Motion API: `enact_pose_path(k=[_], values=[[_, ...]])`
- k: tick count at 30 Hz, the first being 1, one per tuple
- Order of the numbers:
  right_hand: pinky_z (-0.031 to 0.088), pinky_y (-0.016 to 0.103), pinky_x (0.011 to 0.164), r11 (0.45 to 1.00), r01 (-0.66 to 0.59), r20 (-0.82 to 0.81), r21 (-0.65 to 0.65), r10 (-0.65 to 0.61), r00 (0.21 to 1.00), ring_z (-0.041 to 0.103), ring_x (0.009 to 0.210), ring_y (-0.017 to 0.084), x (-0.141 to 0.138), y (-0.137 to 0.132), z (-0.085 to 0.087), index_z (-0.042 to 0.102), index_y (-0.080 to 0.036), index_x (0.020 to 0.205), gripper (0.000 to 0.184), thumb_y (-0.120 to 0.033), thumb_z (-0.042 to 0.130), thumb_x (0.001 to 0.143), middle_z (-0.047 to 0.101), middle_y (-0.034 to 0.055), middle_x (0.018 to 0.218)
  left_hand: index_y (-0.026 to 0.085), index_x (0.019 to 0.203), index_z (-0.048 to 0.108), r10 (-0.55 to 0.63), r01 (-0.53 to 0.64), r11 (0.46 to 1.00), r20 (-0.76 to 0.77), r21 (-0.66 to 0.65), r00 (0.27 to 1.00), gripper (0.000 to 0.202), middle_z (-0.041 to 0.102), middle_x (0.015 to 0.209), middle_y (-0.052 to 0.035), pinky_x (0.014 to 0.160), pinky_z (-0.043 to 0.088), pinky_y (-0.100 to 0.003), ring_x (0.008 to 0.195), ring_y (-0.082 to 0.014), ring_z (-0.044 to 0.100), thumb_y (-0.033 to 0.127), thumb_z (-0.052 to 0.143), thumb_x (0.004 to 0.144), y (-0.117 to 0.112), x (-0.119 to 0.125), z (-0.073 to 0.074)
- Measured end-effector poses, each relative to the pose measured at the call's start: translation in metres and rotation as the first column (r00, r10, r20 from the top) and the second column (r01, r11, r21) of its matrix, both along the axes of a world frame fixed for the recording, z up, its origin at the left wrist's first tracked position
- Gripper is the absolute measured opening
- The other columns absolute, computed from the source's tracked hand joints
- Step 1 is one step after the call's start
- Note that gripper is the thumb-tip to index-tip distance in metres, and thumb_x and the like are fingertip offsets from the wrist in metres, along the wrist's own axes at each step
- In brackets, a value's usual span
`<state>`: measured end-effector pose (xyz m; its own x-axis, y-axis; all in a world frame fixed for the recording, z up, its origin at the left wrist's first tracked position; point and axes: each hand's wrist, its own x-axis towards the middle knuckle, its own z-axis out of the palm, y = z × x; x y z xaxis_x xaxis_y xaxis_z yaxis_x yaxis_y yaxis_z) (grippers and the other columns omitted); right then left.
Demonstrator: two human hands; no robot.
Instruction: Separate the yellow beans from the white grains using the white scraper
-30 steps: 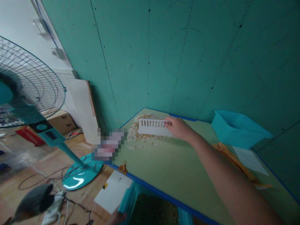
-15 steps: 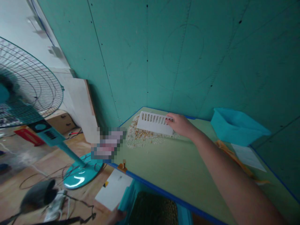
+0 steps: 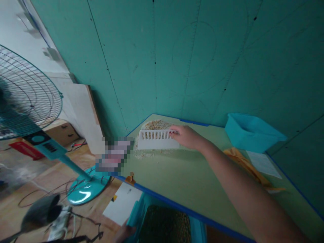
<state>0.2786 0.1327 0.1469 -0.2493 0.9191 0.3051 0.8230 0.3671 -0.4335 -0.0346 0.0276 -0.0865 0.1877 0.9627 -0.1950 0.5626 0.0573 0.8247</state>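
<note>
My right hand (image 3: 186,137) reaches far across the green table (image 3: 182,179) and grips the right end of a white slotted plastic panel (image 3: 157,139). The panel stands on its long edge in a pile of pale grain (image 3: 153,126) at the table's far left corner. Grain lies behind and in front of the panel. At the bottom edge, my left hand (image 3: 125,233) holds the rim of a teal bin (image 3: 164,222) of dark grain below the table's near edge; only part of the hand shows.
A teal wall rises behind the table. A teal tub (image 3: 250,133) stands at the back right, with orange cloth (image 3: 243,163) and a white sheet (image 3: 263,163) beside it. A teal standing fan (image 3: 30,111) and cables (image 3: 50,209) occupy the floor at left.
My right hand has drawn the white panel toward the near left through the grain pile and stood it more upright. More grain now lies behind the panel.
</note>
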Motion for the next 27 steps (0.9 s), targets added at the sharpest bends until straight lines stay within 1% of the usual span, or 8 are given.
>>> enact_pose_path(k=[5,9,12,17,21,27], values=[[0.038,0.024,0.063,0.991,0.12,-0.01,0.054,-0.12,0.993,0.058,0.074,0.016,0.01,0.006,-0.002,0.061,-0.017,0.098,0.025,-0.026,0.043,0.083,0.066,0.0089,0.089,0.026,0.057,0.065,-0.02,0.02,0.998,0.004,-0.053,1.0,0.017,0.063,0.045,0.0014,0.058,0.051,-0.031,0.052,-0.0222,0.06,0.024,0.048,0.058,0.007,0.0,-0.006],[0.038,0.024,0.063,0.993,0.108,0.016,0.051,-0.109,0.994,0.058,0.075,0.016,0.009,0.007,-0.004,0.061,-0.017,0.095,0.024,-0.027,0.043,0.083,0.066,0.0091,0.088,0.028,0.049,0.061,-0.047,0.047,0.995,0.001,-0.093,0.999,0.008,0.061,0.042,0.0029,0.054,0.051,-0.029,0.05,-0.0214,0.058,0.026,0.053,0.048,0.016,-0.001,-0.009],[0.037,0.024,0.061,0.995,0.096,0.048,0.029,-0.097,0.994,0.058,0.073,0.016,0.007,0.007,-0.006,0.062,-0.019,0.095,0.024,-0.027,0.042,0.084,0.067,0.008,0.086,0.028,0.046,0.058,-0.063,0.062,0.991,-0.005,-0.116,0.998,0.005,0.059,0.04,0.0028,0.052,0.051,-0.029,0.049,-0.0216,0.057,0.027,0.054,0.045,0.019,-0.004,-0.01],[0.038,0.024,0.065,0.986,0.157,0.072,0.058,-0.161,0.984,0.059,0.081,0.018,0.014,0.012,-0.01,0.061,-0.018,0.097,0.024,-0.025,0.043,0.082,0.066,0.0092,0.093,0.026,0.046,0.058,-0.086,0.083,0.987,-0.02,-0.137,0.996,0.005,0.058,0.039,0.0018,0.054,0.051,-0.03,0.05,-0.0219,0.058,0.028,0.054,0.047,0.017,-0.006,-0.007],[0.039,0.025,0.064,0.975,0.202,0.051,0.093,-0.207,0.977,0.059,0.081,0.019,0.021,0.015,-0.011,0.061,-0.017,0.096,0.023,-0.024,0.044,0.082,0.066,0.0096,0.093,0.027,0.049,0.059,-0.103,0.099,0.987,-0.025,-0.129,0.994,0.006,0.06,0.042,0.0025,0.053,0.05,-0.028,0.053,-0.0217,0.059,0.032,0.055,0.049,0.018,-0.004,-0.004],[0.038,0.027,0.062,0.956,0.276,0.074,0.097,-0.283,0.956,0.059,0.079,0.021,0.028,0.016,-0.009,0.06,-0.017,0.097,0.024,-0.026,0.044,0.082,0.066,0.0115,0.092,0.026,0.051,0.062,-0.092,0.088,0.992,-0.041,-0.094,0.995,0.014,0.055,0.035,0.0026,0.052,0.048,-0.028,0.048,-0.0212,0.057,0.037,0.054,0.054,0.015,-0.003,-0.006]])
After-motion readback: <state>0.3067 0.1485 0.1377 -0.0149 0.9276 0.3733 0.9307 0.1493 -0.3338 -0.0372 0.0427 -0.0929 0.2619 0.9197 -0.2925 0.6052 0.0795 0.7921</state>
